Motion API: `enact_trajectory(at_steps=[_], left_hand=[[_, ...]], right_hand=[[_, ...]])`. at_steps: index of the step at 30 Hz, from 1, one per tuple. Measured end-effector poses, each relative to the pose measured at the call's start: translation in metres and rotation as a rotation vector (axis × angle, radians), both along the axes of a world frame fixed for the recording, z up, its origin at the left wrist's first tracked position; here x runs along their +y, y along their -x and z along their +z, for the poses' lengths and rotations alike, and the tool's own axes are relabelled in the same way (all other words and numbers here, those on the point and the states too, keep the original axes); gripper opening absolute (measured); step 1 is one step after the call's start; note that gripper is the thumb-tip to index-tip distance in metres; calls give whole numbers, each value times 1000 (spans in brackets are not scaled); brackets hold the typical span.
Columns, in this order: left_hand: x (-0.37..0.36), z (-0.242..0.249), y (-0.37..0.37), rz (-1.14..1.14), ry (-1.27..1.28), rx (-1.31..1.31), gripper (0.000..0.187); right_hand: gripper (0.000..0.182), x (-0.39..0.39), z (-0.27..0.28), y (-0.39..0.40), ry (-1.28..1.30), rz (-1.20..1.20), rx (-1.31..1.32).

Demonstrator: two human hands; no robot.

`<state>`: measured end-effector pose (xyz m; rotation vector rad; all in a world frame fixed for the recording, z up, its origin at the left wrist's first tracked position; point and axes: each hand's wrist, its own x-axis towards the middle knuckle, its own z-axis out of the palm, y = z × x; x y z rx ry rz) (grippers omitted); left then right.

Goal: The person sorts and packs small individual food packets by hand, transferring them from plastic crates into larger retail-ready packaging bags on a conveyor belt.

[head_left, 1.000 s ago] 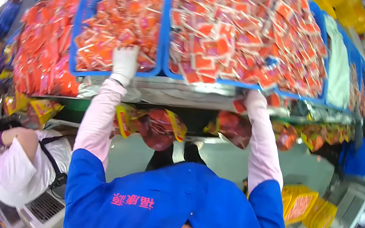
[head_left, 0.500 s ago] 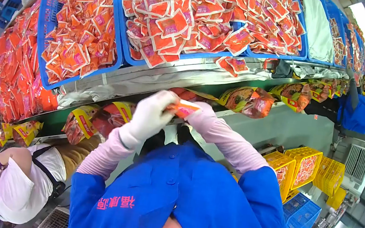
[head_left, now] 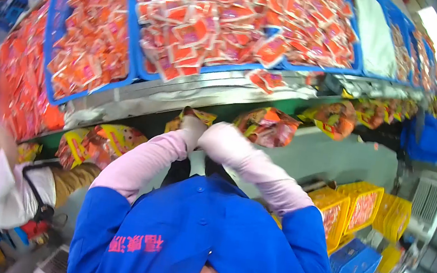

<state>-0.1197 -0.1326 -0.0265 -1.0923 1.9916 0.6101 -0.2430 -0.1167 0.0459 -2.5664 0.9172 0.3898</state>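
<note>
My left hand, gloved in white, is at a small yellow and red bag on the green belt. Its fingers are hidden. My right hand is close beside it on the right, blurred by motion, so neither its fingers nor anything in them can be made out. A larger red and yellow bag lies just right of my hands. To the left is another such bag. Two loose red sachets rest on the ledge beyond the belt.
Blue crates heaped with red sachets line the far side. Yellow crates and a blue crate stand at the lower right. One person in white is at the left, another in blue at the far right.
Both hands were holding a red sachet between them; it is no longer visible. My left hand has moved slightly right and down, my right hand left. The bags on the belt have shifted left.
</note>
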Motion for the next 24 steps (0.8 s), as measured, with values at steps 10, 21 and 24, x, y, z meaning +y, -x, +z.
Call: enact_trajectory(at_steps=[10, 21, 24], left_hand=[[29, -80, -19, -65, 87, -174, 38], [-25, 86, -256, 568, 1099, 371, 18], [-46, 15, -306, 440, 946, 95, 19]], right_hand=[[69, -172, -121, 185, 256, -603, 325], [29, -88, 24, 134, -45, -944, -447], [26, -36, 56, 98, -224, -704, -702]])
